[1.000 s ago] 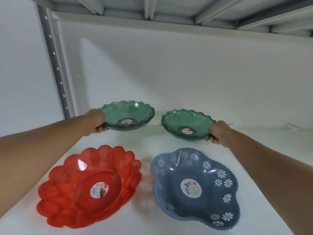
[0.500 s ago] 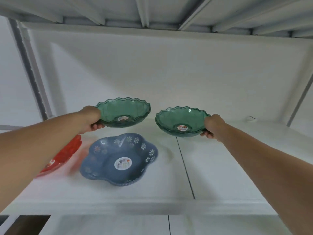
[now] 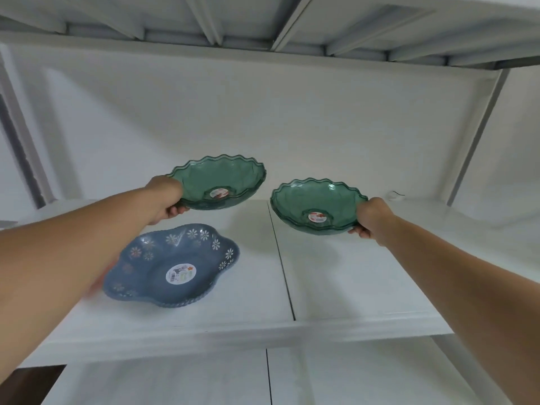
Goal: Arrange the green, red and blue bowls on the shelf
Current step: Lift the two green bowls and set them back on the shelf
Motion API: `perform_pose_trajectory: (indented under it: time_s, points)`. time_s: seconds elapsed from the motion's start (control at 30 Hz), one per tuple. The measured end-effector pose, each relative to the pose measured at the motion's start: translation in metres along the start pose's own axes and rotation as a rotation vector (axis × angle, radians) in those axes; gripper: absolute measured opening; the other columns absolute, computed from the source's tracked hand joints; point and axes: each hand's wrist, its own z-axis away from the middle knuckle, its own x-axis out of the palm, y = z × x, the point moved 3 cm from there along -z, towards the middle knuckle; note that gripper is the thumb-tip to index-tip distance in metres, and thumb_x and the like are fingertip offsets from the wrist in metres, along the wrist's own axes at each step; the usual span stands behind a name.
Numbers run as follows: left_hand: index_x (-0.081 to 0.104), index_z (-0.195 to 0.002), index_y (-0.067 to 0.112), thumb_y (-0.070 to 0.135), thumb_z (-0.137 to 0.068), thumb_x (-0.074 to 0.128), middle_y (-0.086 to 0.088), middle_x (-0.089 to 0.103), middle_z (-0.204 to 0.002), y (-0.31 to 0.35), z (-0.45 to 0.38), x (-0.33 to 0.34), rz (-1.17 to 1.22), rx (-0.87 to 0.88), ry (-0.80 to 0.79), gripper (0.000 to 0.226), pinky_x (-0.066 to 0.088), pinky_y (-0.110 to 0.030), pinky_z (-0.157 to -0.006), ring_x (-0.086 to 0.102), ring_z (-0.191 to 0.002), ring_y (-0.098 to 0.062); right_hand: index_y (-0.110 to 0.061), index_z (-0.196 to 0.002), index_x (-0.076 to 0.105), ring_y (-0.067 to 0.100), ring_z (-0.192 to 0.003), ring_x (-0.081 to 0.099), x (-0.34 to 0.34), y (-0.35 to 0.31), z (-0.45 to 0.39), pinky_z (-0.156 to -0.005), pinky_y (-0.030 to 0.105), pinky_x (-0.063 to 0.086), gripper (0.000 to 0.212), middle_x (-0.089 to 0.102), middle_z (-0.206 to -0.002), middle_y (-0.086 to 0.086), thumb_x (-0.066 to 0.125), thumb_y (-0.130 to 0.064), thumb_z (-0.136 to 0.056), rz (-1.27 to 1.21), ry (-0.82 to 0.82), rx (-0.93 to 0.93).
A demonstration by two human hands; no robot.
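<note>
My left hand [image 3: 166, 197] grips the left rim of a green scalloped bowl [image 3: 225, 179], held in the air above the white shelf [image 3: 336, 276]. A second green bowl [image 3: 315, 203] is gripped at its right rim by my right hand [image 3: 372, 216], slightly lower and tilted toward me. Each green bowl has a sticker in its bottom. A blue bowl with white flowers [image 3: 175, 267] rests on the shelf under my left forearm. The red bowl is hidden behind my left arm.
A seam [image 3: 282, 258] splits the shelf into two boards. The bare right board lies under the right bowl. The shelf above [image 3: 263, 30] is close overhead. A grey upright [image 3: 479, 135] stands at the right, and a lower shelf [image 3: 350, 375] shows below.
Both hands carried the green bowls rightward and a little higher. The view swung right, so the blue bowl shifted left and the red bowl went out of sight behind my left arm.
</note>
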Motion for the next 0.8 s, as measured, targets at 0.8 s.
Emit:
perform_pose_trajectory:
  time_s: [0.8]
  points:
    - [0.061, -0.093, 0.01, 0.01, -0.098, 0.04, -0.012, 0.068, -0.079, 0.057, 0.066, 0.274, 0.104, -0.132, 0.174, 0.022, 0.026, -0.011, -0.032, 0.062, -0.04, -0.018, 0.004, -0.111, 0.06, 0.021, -0.034, 0.053, -0.199, 0.128, -0.19, -0.042, 0.025, 0.038, 0.034, 0.073, -0.092, 0.034, 0.03, -0.002, -0.096, -0.077, -0.043, 0.025]
